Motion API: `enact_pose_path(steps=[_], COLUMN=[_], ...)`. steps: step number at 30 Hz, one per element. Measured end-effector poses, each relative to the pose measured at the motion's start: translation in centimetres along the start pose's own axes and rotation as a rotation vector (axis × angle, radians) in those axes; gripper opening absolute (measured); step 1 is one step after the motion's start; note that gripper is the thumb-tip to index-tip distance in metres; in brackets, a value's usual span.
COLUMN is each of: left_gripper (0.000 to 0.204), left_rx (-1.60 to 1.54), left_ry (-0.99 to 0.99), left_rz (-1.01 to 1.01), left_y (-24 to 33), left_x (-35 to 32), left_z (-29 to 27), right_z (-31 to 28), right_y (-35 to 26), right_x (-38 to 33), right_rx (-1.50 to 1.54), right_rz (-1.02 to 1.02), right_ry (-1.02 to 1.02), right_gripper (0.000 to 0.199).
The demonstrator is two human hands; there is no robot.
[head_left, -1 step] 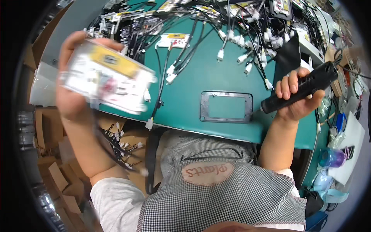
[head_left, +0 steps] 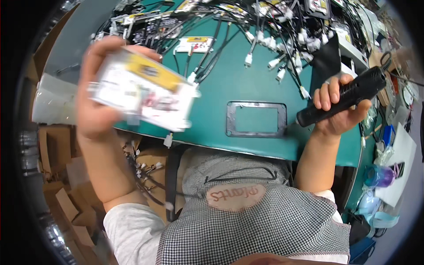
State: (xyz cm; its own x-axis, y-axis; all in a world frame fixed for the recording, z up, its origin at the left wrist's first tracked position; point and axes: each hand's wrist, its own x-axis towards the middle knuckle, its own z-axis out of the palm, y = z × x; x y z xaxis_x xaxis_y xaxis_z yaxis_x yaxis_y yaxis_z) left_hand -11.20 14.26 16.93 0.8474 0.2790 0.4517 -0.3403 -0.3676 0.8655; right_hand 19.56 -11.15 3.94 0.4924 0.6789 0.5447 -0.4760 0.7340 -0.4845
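My left hand point(head_left: 95, 117) is raised over the bench's left part, closed around the left edge of a white rectangular display module point(head_left: 161, 104) with a yellow label and red marks. The module is tilted and smeared by motion; a dark cable hangs from it beside my forearm. In my right hand point(head_left: 338, 110) is a black electric screwdriver point(head_left: 362, 90), its tip pointing down-left toward a black rectangular frame point(head_left: 231, 120). That frame lies flat on the green bench mat point(head_left: 260, 84), near the front edge, and neither hand touches it.
Another white module point(head_left: 195, 44) with cables lies farther back. Piled modules, black cables and white connectors point(head_left: 269, 44) line the far side. Cardboard boxes point(head_left: 57, 148) and more cables stand below left. A purple-blue cup point(head_left: 380, 176) sits at the right.
My left hand has moved a little to the right with the display module. My right hand keeps the screwdriver in nearly the same place.
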Motion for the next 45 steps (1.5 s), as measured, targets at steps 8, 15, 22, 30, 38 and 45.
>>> enact_pose_path(steps=[8,15,22,30,38,45], left_gripper=[0.062,0.053,0.044,0.039,0.045,0.044], left_rx=[0.438,1.006,0.979,0.902,0.868,0.826], left_ry=[-0.14,-0.27,-0.259,-0.29,-0.333,-0.337], left_rz=[-0.121,0.029,-0.008,-0.114,-0.075,-0.087], left_y=[-10.2,-10.1,-11.8,-12.3,-12.9,-13.0], left_x=[-2.4,-2.6,-3.7,-3.2,-2.0,-1.7], left_z=[13.4,14.7,16.9,16.3,18.6,18.8], right_z=[0.8,0.6,0.5,0.0,-1.1,-1.7], right_y=[-2.3,-4.1,-4.8,-8.0,-12.5,-11.5], right_x=[-1.2,-2.2,-1.9,-1.7,-1.3,-0.6], right_rx=[-0.122,-0.18,-0.309,-0.394,-0.678,-0.85], right_rz=[-0.089,-0.134,-0.128,-0.182,-0.499,-0.618], right_ry=[-0.059,-0.058,-0.109,-0.099,0.107,0.17], right_gripper=[0.082,0.084,0.086,0.088,0.086,0.081])
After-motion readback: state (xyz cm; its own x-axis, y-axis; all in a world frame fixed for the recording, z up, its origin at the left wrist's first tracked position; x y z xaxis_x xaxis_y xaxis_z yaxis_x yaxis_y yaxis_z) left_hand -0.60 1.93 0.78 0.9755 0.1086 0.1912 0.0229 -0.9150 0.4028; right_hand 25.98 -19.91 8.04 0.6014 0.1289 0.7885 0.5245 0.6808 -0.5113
